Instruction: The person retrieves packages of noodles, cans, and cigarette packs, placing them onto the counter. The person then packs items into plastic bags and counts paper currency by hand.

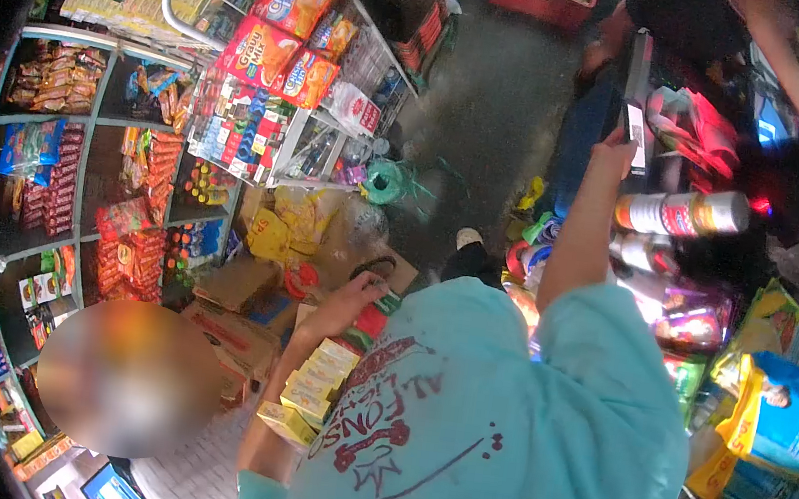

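My left hand (352,302) is closed round a small green and red packet (372,321), close to my teal shirt (539,419). Several small yellow boxes (317,380) are stacked between my left forearm and my chest. Stretched out toward the upper right, my right hand (615,155) grips a long, narrow dark item (638,79) with a white label near its lower end. Its fingers are partly blurred. Just below that hand lie cylindrical cans (682,212).
Shelves of packets (131,260) stand left, beside a wire rack (289,129). Cardboard boxes (235,314) sit low near my left arm. Another person's arm (797,70) reaches in at upper right; a person in white (189,469) is at lower left. Bagged goods (792,412) fill the right.
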Motion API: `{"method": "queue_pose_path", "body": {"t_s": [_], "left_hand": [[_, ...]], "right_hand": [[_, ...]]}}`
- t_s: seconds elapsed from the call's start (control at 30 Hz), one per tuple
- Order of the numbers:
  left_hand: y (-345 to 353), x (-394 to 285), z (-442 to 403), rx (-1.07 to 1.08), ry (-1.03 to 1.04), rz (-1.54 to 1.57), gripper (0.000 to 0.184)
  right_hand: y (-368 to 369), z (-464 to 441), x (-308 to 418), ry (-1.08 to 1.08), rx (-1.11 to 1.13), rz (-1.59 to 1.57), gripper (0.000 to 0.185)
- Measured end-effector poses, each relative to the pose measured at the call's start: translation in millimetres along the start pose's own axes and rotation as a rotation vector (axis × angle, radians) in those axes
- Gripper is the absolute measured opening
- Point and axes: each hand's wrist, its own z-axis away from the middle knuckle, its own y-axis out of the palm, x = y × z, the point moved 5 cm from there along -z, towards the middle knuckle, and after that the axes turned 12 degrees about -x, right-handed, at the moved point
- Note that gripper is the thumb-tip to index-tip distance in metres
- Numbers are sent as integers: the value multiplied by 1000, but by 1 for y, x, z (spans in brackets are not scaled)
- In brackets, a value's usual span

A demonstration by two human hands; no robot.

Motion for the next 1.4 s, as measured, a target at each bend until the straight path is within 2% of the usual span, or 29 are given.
{"method": "queue_pose_path", "body": {"t_s": [0.03, 0.07, 0.1, 0.13, 0.17, 0.2, 0.27, 0.4, 0.47, 0.53, 0.57, 0.67, 0.73, 0.8, 0.9, 1.03, 1.13, 1.23, 1.3, 1.33, 1.37, 1.4], "left_hand": [[-2, -5, 9, 30, -47, -8, 59], [-2, -4, 17, 59, -94, -14, 57], [16, -9, -33, 63, -22, 81, 57], [19, 13, -43, 55, -22, 133, 57], [22, 24, -47, 46, -19, 186, 58], [11, -4, -30, 18, 35, 79, 58], [18, 7, -42, 19, 40, 108, 57], [15, -10, -38, 47, -51, 179, 56], [18, -2, -51, 25, 312, 43, 58], [14, -9, -46, 30, 279, 37, 62], [11, -22, -38, 57, 83, 120, 65], [14, -16, -29, -45, 107, 122, 68], [28, 18, -38, -124, 230, 112, 68], [28, 25, -25, -165, 209, 157, 68], [20, 33, 8, -156, 49, 295, 69], [19, 66, 26, -218, 89, 316, 72], [23, 89, 49, -187, 25, 318, 73], [20, 113, 84, -288, -31, 357, 73], [23, 135, 95, -297, -67, 345, 88], [23, 144, 105, -253, 92, 351, 84], [24, 152, 117, -245, 176, 381, 82], [25, 159, 134, -286, 244, 425, 80]], "right_hand": [[-13, -2, -3, -130, 66, 48, 39], [10, -14, 5, -218, 108, 102, 37], [33, -25, 13, -308, 145, 152, 38], [26, -21, 14, -309, 90, 229, 36], [21, -13, 18, -299, 42, 290, 35], [17, -6, 21, -286, -6, 350, 34], [24, 19, 39, -249, -81, 434, 33], [27, 11, 46, -259, -70, 450, 31], [25, -1, 46, -254, -39, 459, 30], [27, -10, 44, -243, -2, 477, 29], [31, -13, 44, -233, 22, 491, 28], [33, -21, 50, -235, 60, 551, 27], [37, -19, 51, -231, 85, 588, 26], [39, -10, 44, -212, 110, 613, 25], [35, 8, 33, -155, 156, 660, 23], [9, 70, -17, 78, 286, 784, 22], [-34, 158, -88, 407, 554, 996, 20], [-126, 362, -137, 813, 1042, 1327, 19], [-194, 527, -104, 963, 1553, 1525, 19], [-217, 617, -68, 783, 2023, 1608, 19], [-248, 666, -41, 818, 2244, 1635, 23], [-269, 720, -11, 708, 2678, 1407, 28]]}}
